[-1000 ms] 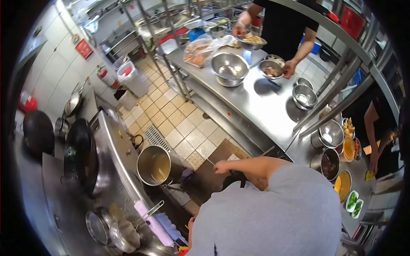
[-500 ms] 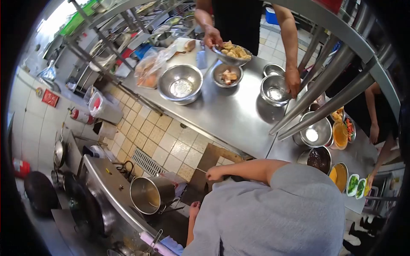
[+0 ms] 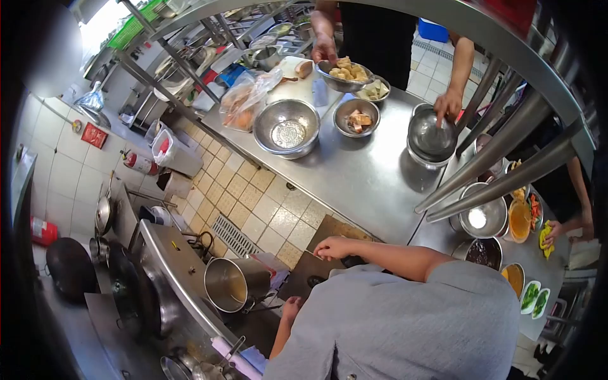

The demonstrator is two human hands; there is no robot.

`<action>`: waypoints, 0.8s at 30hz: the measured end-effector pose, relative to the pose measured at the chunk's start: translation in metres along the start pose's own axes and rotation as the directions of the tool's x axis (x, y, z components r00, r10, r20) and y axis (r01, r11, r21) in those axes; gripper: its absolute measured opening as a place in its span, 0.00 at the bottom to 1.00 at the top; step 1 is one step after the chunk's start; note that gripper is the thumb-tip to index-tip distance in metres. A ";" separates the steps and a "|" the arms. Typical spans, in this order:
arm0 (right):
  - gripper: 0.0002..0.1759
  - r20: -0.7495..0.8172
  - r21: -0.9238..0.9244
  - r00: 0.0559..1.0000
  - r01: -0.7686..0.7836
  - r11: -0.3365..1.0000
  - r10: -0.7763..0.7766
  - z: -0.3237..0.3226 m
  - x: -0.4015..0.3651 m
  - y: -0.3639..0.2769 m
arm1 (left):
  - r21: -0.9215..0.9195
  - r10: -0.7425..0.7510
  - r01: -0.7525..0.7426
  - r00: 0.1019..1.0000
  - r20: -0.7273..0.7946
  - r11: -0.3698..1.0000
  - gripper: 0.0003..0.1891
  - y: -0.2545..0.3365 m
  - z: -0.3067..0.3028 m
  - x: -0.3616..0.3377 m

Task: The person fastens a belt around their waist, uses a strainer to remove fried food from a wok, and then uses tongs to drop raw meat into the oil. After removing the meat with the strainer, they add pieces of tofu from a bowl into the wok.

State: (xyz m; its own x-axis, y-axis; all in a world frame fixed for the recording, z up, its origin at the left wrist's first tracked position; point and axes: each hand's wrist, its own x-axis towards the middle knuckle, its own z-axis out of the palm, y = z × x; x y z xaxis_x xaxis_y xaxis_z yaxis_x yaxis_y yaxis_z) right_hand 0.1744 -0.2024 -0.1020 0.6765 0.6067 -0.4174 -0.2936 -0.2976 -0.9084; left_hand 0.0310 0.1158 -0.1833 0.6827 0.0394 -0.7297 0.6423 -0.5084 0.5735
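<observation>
Stockpot, round, stainless steel (image 3: pixel 235 285): stands against the grey steel cooking range (image 3: pixel 170 250), just beside the left hand (image 3: pixel 291 310). Right hand (image 3: pixel 334 248): fingers bent downward above the floor; neither hand's grip can be told. Advised: probably best to keep the low hand clear of the pot's rim.

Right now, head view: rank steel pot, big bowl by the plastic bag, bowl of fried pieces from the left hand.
1. steel pot, just beside the left hand.
2. big bowl, on the table ahead.
3. bowl of fried pieces, farther back, in a co-worker's hand.
</observation>
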 end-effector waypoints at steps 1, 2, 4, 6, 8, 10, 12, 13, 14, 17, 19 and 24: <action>0.15 0.023 -0.029 1.000 -0.009 1.000 0.010 -0.001 -0.001 -0.001 | -0.005 0.005 -0.005 1.000 -0.003 1.000 0.11 0.004 -0.003 -0.009; 0.15 0.036 -0.059 0.999 -0.026 0.998 0.028 -0.002 -0.001 -0.005 | 0.009 -0.032 0.033 0.999 -0.024 0.999 0.11 0.011 -0.004 -0.018; 0.15 0.028 -0.020 0.999 -0.032 0.999 0.032 -0.002 -0.002 -0.007 | 0.023 -0.081 0.082 0.996 -0.027 0.996 0.12 -0.004 0.000 -0.020; 0.15 0.004 0.064 1.000 -0.030 0.998 0.030 -0.002 -0.006 -0.013 | -0.110 0.048 -0.046 0.999 0.016 0.993 0.13 -0.079 0.001 0.022; 0.15 0.005 0.062 0.998 -0.056 0.997 0.055 -0.004 -0.007 -0.018 | -0.030 0.086 -0.084 0.995 0.043 0.996 0.14 -0.126 0.012 0.059; 0.15 0.010 0.057 0.996 -0.085 0.995 0.085 -0.006 -0.008 -0.017 | 0.042 0.119 -0.123 0.990 0.071 0.992 0.15 -0.129 0.020 0.068; 0.15 0.017 -0.054 0.999 -0.035 0.998 0.036 -0.005 -0.007 -0.015 | 0.046 0.115 -0.116 0.993 0.031 0.992 0.16 -0.107 0.029 0.062; 0.15 0.016 -0.054 0.999 -0.035 0.998 0.035 -0.003 -0.005 -0.014 | 0.047 0.116 -0.117 0.993 0.031 0.992 0.16 -0.095 0.028 0.057; 0.15 0.026 -0.058 0.999 -0.035 0.998 0.036 -0.002 -0.005 -0.014 | -0.017 0.131 -0.130 0.991 0.036 0.991 0.15 -0.081 0.028 0.052; 0.15 0.052 -0.064 0.998 -0.023 0.998 0.027 -0.001 -0.001 -0.014 | -0.031 0.134 -0.134 0.991 0.003 0.991 0.15 -0.035 0.030 0.026; 0.15 0.068 -0.067 0.998 -0.014 0.998 0.018 0.000 0.004 -0.015 | 0.018 0.123 -0.123 0.992 -0.034 0.992 0.15 -0.030 0.033 0.025; 0.15 0.085 -0.088 0.996 0.021 0.996 -0.013 0.007 0.016 -0.027 | -0.058 0.141 -0.141 0.990 -0.002 0.988 0.15 -0.097 0.036 0.064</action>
State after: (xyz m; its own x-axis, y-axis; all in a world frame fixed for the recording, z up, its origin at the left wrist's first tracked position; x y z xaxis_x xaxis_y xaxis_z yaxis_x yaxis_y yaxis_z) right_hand 0.1884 -0.1794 -0.0847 0.6202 0.6713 -0.4058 -0.2186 -0.3489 -0.9113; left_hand 0.0002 0.1362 -0.2992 0.7670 -0.0314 -0.6408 0.5586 -0.4586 0.6911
